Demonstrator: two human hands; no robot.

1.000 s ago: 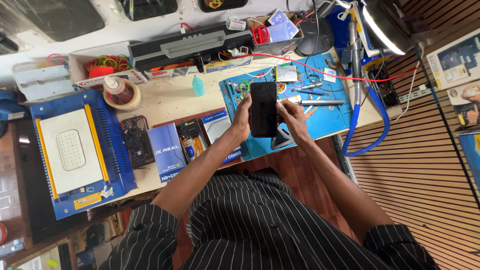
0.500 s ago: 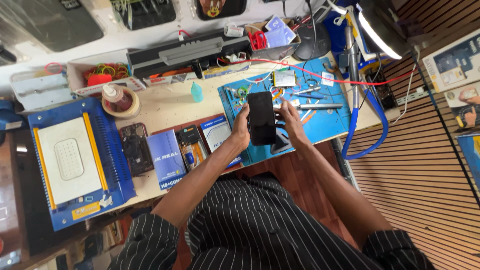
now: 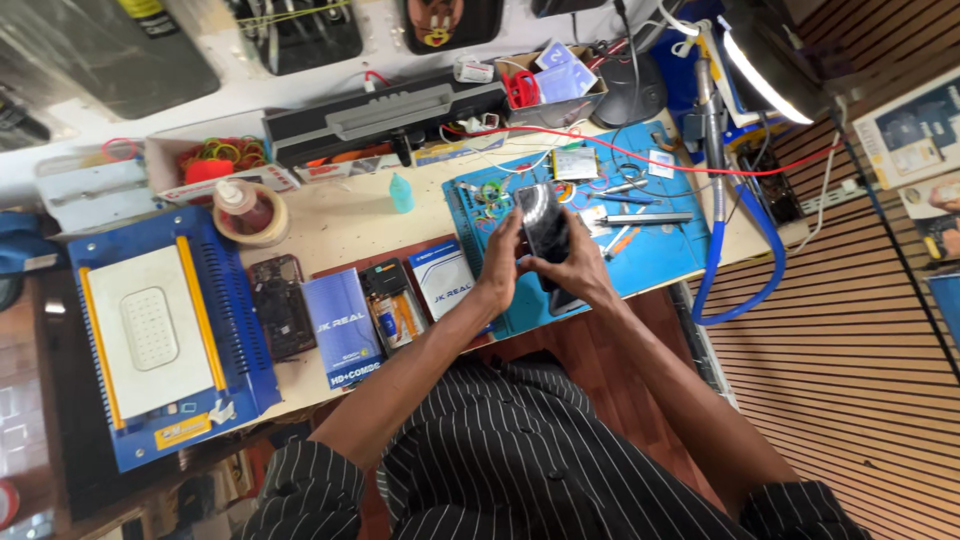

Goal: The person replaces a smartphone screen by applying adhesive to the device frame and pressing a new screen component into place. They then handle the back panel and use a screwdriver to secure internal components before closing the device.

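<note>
Since a second before, we had tilted the dark phone (image 3: 543,232) nearer; it stood lengthwise away from us above the blue mat (image 3: 660,255), our left hand (image 3: 503,262) and right hand (image 3: 572,268) closed on its lower sides

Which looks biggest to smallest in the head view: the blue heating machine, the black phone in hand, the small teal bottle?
1. Blue heating machine
2. Black phone, held up nearer the camera, so somewhat flattered
3. Small teal bottle
</note>
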